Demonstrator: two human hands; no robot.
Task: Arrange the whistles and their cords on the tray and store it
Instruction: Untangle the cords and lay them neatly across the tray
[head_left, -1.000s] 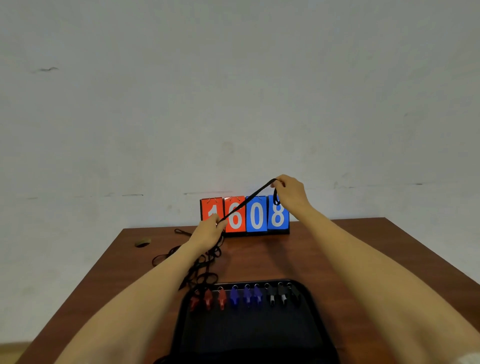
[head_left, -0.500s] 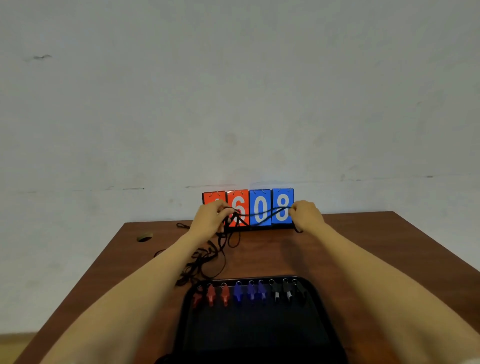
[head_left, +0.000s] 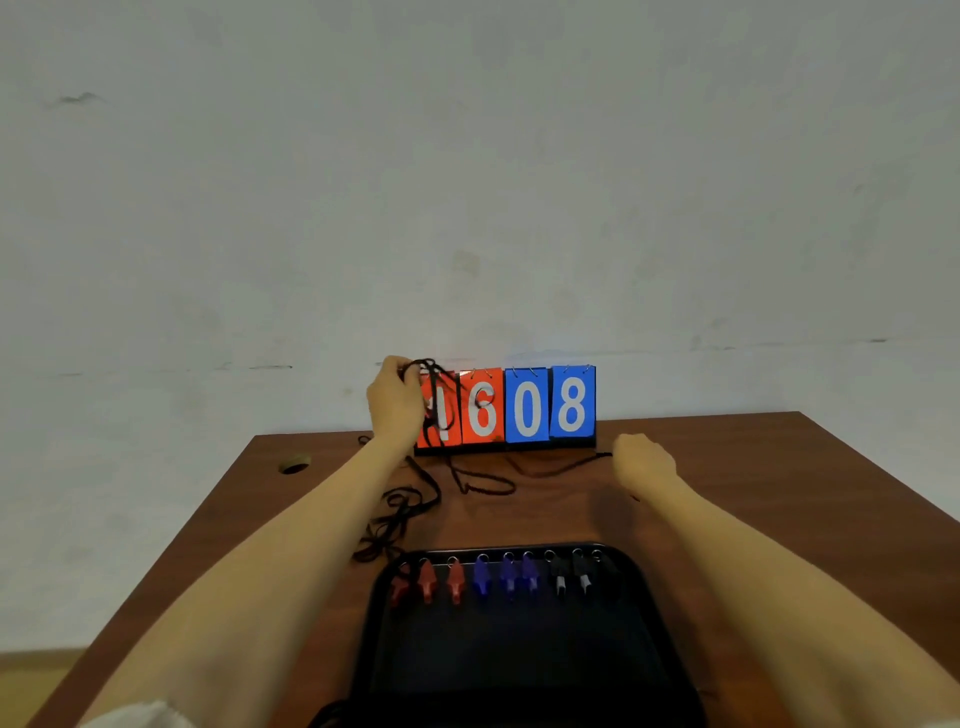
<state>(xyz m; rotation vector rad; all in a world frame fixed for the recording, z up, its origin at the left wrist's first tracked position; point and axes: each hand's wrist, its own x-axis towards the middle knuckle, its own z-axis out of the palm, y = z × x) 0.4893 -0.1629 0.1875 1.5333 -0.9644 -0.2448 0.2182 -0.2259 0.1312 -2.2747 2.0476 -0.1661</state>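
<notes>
Left hand is up off the table, fingers curled round a bunched loop of black cord, held right in front of the red "1" card. Right hand is low, just above the table, fingers curled. The cord's far end runs into that fist, so I read it as pinched there, though I can't see the fingertips. Between my hands the cord drops from the left, loops slack on the wooden table and trails right.

More black cords lie in a tangle under my left forearm, reaching the black tray at its far left corner. Tray is nearest me. Along its far edge sit a row of whistles, rings pointing away: red whistles left, blue whistles middle, black whistles right.

Flip scoreboard reading 1608 stands at the table's far edge against the wall. Small round grommet hole at the far left.
</notes>
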